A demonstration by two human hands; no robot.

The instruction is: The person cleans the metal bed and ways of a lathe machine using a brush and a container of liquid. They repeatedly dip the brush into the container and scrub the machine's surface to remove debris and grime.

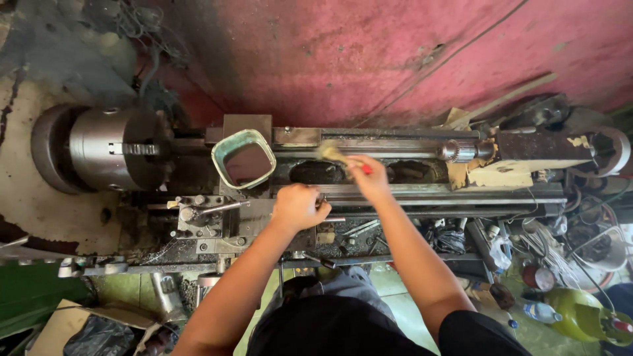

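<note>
The right hand [369, 177] is gripping a brush [339, 158] by its red handle, angling the pale bristles, blurred as if sweeping, down onto the lathe bed [422, 192], where grit is gathering between the long steel rails. The left hand [298, 206] is closing into a fist over the carriage [264, 221], probably bracing there; whether it is holding anything is hard to tell. A dented, green-rimmed tub [243, 158] is sitting beside the brush, mouth up. The heavy round chuck [109, 148] is gleaming dully at the far left.
</note>
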